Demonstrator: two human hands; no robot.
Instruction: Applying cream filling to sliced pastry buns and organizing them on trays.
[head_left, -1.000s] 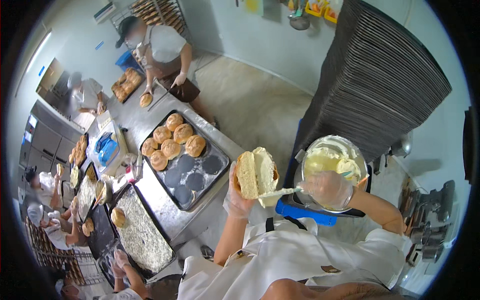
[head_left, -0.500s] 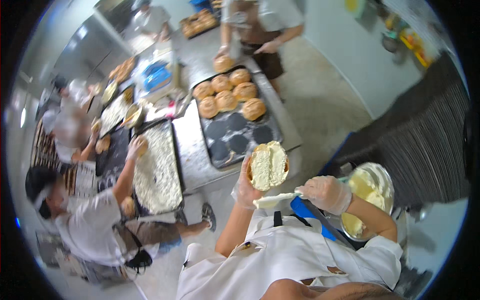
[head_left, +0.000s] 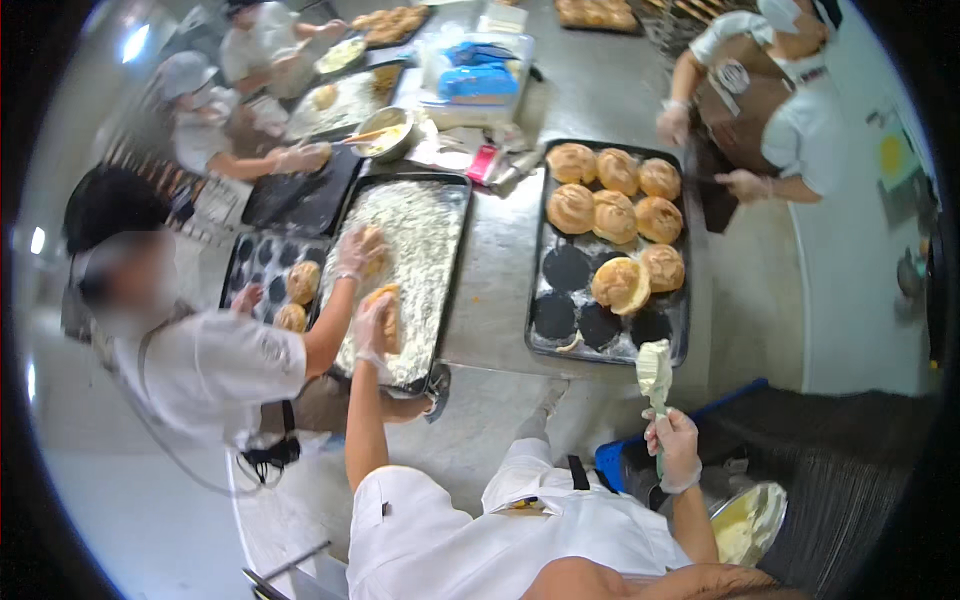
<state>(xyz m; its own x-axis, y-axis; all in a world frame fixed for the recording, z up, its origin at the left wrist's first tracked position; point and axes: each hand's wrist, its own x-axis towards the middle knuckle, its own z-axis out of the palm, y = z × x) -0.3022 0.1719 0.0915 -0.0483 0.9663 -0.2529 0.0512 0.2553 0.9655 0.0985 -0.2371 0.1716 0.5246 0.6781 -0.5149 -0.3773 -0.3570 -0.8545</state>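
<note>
My left hand (head_left: 371,330), gloved in clear plastic, is closed around a bun (head_left: 392,322). It holds the bun low over a long dark tray (head_left: 455,270) spread with a white, crumbly powder; whether the cut side touches the powder is hidden. In my right hand (head_left: 676,446), also gloved, a pale-handled spatula (head_left: 655,372) points upward, its blade thick with cream. Beneath that hand, partly covered by my forearm, is a metal bowl of cream (head_left: 745,525). Ahead of the spatula, a moulded baking tray (head_left: 535,310) carries several round buns (head_left: 614,217), one cut bun (head_left: 621,286) showing its yellow inside.
Close on my left, a co-worker (head_left: 220,350) holds another bun (head_left: 372,250) over the same powder tray. Across the metal table stands another person (head_left: 750,110). A mixing bowl (head_left: 385,137) and a plastic tub (head_left: 475,100) sit further back. Stacked dark trays (head_left: 840,480) rise at my right.
My left hand has carried the cream-spread bun leftward to the powder tray. My right hand has tilted the spatula upright. The person across has let go of a bun, and my view has turned left.
</note>
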